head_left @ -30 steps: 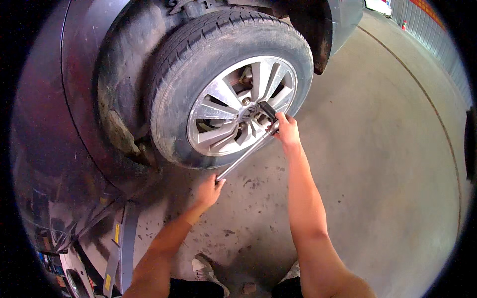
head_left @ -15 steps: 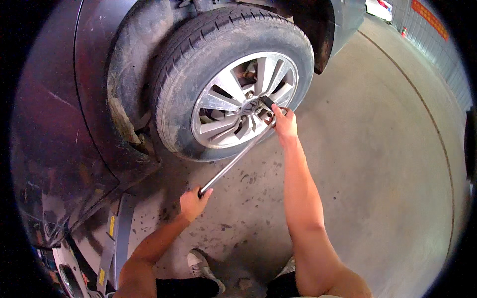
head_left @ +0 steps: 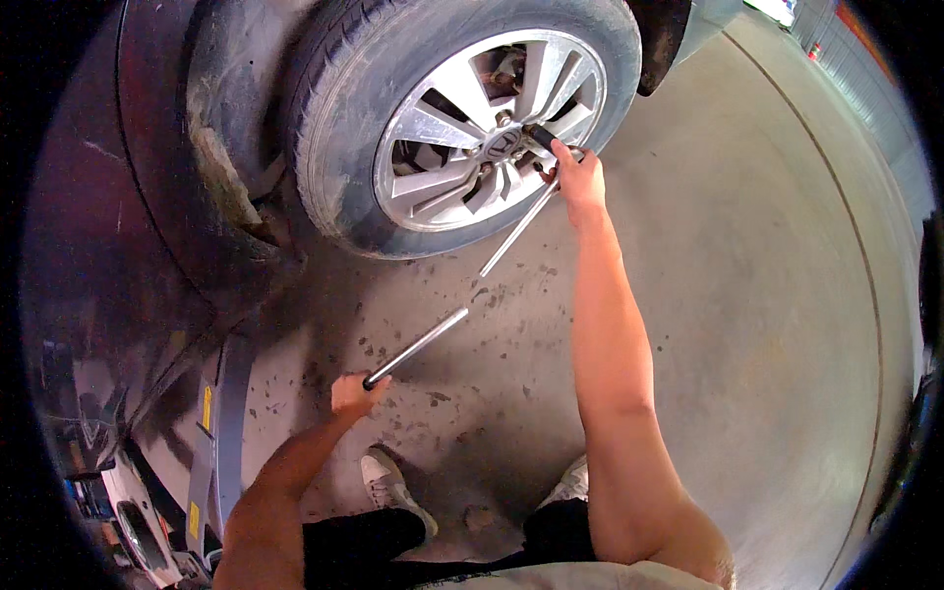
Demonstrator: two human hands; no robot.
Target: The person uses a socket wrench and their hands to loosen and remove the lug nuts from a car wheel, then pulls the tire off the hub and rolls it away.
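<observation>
ok so we're standing over a silver wheel (head_left: 428, 128) on a dark car (head_left: 79, 246), and our two hands are well apart, each one wrapped around something. our left hand (head_left: 350, 393) is down low, closed on the black end of a silver tube (head_left: 421, 342) that slants up and to the right. our right hand (head_left: 582, 182) is way higher, at the right side of the wheel, gripping the upper end of a thinner silver rod (head_left: 516, 231) along with the black socket (head_left: 542, 138).

the tube and the rod sit roughly in line but they aren't touching: there's a bit of floor (head_left: 757, 324) showing between their ends. the socket's tip is right up at the wheel, just beside the center cap (head_left: 502, 146). can't tell from here if it's actually seated on a nut, our fingers and the angle hide that.

the tire (head_left: 339, 187) is grubby, with a few wheel nuts showing around the cap. below, we've got our black trousers (head_left: 364, 536) and light shoes (head_left: 383, 477) on the floor, dark specks scattered ahead of them. off to the lower left there's a grey metal arm (head_left: 232, 413) with yellow labels (head_left: 206, 406) beside the car.
</observation>
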